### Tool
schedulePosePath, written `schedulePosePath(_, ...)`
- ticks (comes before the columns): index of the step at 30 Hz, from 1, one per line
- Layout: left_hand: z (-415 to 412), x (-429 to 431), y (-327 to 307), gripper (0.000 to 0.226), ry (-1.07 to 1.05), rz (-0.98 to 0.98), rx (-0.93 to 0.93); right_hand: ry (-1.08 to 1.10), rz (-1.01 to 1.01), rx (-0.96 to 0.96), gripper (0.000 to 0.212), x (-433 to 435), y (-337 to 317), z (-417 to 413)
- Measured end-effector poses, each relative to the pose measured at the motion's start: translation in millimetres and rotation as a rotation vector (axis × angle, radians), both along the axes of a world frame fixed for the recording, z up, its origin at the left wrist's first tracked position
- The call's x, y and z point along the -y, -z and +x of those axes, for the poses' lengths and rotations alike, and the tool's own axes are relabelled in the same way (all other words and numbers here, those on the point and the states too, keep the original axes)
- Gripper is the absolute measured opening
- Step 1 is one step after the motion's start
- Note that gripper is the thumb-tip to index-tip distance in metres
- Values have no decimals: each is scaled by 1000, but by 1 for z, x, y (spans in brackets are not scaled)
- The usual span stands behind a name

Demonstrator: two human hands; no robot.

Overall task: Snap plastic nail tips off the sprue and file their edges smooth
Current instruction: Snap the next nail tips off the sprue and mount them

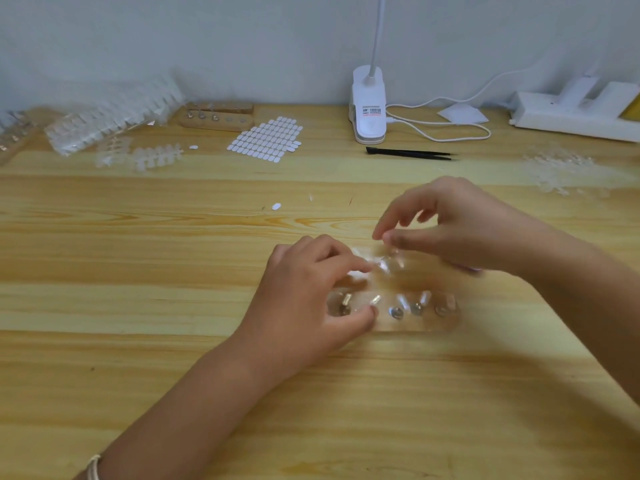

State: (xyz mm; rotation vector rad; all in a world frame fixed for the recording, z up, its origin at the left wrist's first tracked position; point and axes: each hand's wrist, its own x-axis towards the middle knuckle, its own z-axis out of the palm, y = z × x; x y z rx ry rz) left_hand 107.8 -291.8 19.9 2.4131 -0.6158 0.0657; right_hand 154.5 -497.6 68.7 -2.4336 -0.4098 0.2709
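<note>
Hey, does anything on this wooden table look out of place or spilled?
One small white oval sticker lies loose mid-table, and a second loose sticker sits left of the white sticker sheet. Nothing else looks spilled or damaged.

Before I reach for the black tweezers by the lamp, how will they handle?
The black tweezers look thin and long, so probably light and stiff. Lying flat on the wooden table, they should slide rather than roll if pushed. Their fine tips could prick.
</note>
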Motion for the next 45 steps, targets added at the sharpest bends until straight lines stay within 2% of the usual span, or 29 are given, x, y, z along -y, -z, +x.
schedulePosePath(6,-3,2,-3,46,49,188,46,-71,28,-14,20,-9,25,13)
schedulePosePath(14,-2,2,-5,48,69,242,58,-132,24,151,19,-9,29,8)
schedulePosePath(22,1,3,-2,51,26,231,43,-137,-28,196,6,-2,25,-8)
schedulePosePath(26,0,5,0,46,17,245,51,-21,143,245,7,1,2,-16)
schedulePosePath(28,1,3,1,45,26,219,46,32,256,197,9,5,-15,-18)
schedulePosePath(31,6,-8,-1,48,74,115,-37,-17,327,-41,33,-1,-24,-23)
schedulePosePath(33,11,-18,-5,51,106,28,-88,-66,328,-211,32,-13,-18,-26)
schedulePosePath(35,16,-27,-9,42,124,-72,-142,-66,311,-318,27,-23,-10,-28)
schedulePosePath(42,19,-28,-5,18,140,-209,-277,-23,319,-433,24,-34,2,-29)
schedulePosePath(45,18,-26,-4,17,124,-230,-276,9,330,-409,12,-33,5,-30)
